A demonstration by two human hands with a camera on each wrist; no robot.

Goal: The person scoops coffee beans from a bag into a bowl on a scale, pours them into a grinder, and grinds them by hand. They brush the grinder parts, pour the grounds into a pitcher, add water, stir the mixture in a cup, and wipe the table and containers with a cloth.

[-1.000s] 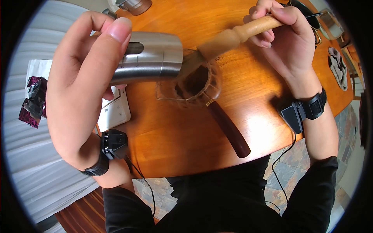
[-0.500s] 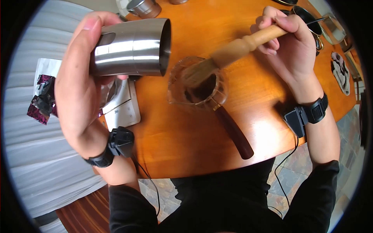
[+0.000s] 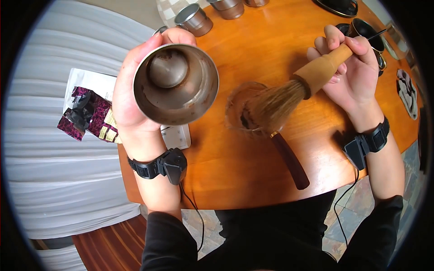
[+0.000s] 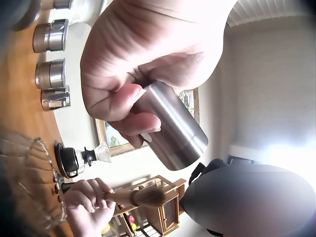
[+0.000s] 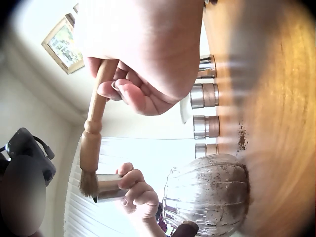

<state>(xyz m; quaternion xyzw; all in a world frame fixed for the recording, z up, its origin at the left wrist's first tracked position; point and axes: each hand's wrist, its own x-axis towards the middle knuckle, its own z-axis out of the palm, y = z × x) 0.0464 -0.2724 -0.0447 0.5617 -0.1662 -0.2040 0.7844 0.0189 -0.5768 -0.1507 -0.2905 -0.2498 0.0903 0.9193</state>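
My left hand (image 3: 129,101) grips a stainless steel canister (image 3: 201,83) with its mouth turned up toward my head. Brown residue clings to the inside wall and around the base. My right hand (image 3: 355,83) holds a wooden-handled brush (image 3: 318,74) by its thin end, bristles slanting down and left. In the head view the bristles overlap a ribbed glass server (image 3: 235,101) with dark grounds in it and a dark wooden handle (image 3: 291,162). The right wrist view shows the brush tip right by the canister rim (image 5: 95,190).
Metal cups (image 3: 194,20) line the far edge. Left of the table lies a purple-patterned bag (image 3: 97,113); a white scale (image 3: 177,137) is partly hidden under my left hand. Right are a dark cup (image 3: 361,29) and a grey cloth (image 3: 407,92). Spilled grounds (image 5: 242,136) dot the table.
My left hand has turned the canister from lying sideways to mouth-up, facing the head camera. The brush has lifted and swung right. The head view has shifted left.
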